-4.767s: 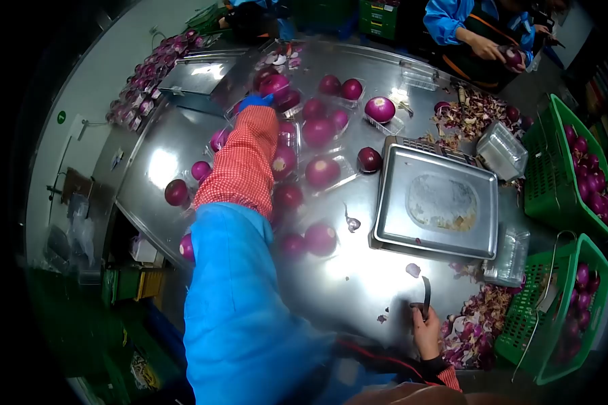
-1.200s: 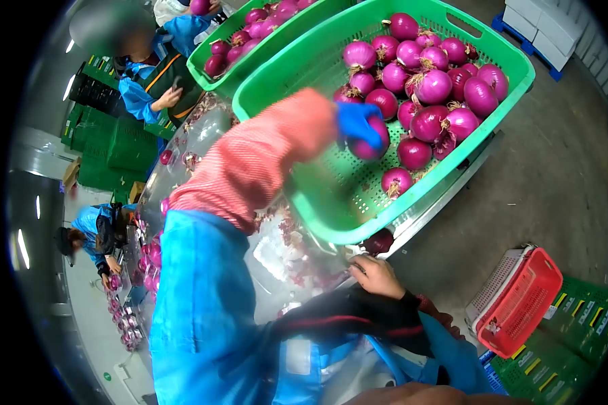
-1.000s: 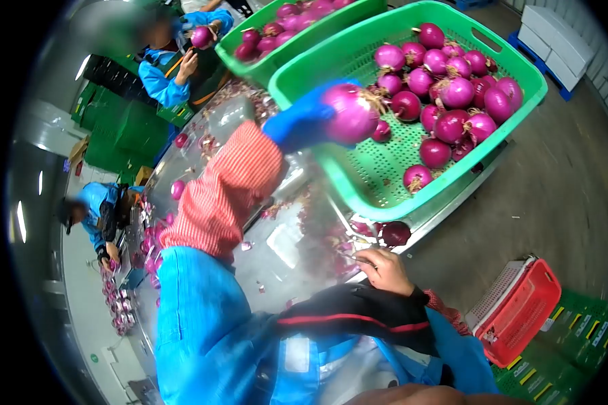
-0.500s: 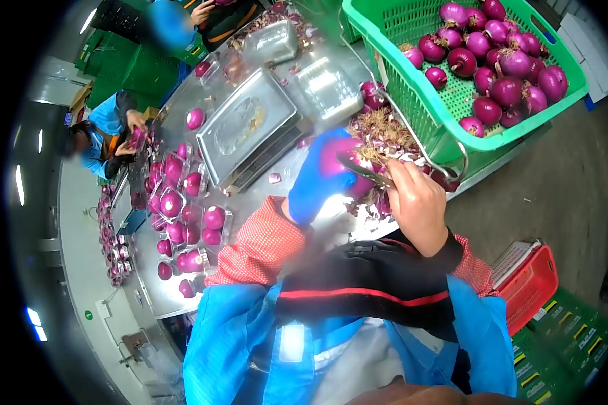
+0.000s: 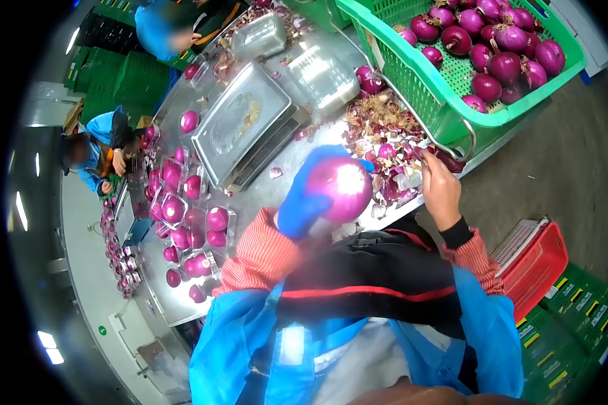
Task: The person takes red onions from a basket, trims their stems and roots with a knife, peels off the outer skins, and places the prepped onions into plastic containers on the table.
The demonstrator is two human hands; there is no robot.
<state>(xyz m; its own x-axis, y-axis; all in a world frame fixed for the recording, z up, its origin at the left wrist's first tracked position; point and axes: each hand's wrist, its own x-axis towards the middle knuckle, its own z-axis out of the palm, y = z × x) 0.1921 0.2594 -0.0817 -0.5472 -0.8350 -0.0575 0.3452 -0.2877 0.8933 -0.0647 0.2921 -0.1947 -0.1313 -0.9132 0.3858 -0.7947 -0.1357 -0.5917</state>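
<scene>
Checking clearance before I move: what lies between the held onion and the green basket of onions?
Head view: a heap of peelings lies between the onion and the basket, with a metal wire nearest the basket.

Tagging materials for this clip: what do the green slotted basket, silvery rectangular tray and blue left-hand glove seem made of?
Green slotted basket: likely rigid plastic, glossy; smooth rim, regular holes. Silvery rectangular tray: probably metal, dull sheen, greyish reflections. Blue left-hand glove: perhaps rubber; matte, but blur leaves fabric possible.

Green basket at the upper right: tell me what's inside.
The basket holds purple onions, with bare perforated floor showing beside them. Whatever lies beneath the onions is covered.
</scene>
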